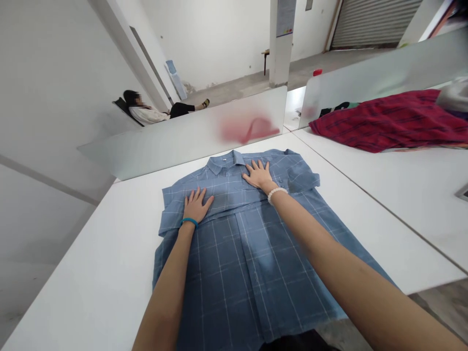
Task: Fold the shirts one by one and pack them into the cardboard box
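Left of the collar [226, 163] and nearer the person, the left hand [196, 208] lay palm down on a folded sleeve, fingers spread and gripping nothing. The blue checked shirt [223, 263] was spread on the white table [91, 273] beneath the collar, which pointed away toward the frosted divider [175, 151]; its long axis ran from there back to the hem near the person. Just right of the collar, the right hand [259, 176] rested flat, its fingers likewise fanned. The step seemed to be smoothing the sleeves across the chest; the next move called for lifting both palms without dragging cloth. Well right of the collar lay red plaid cloth [387, 119].
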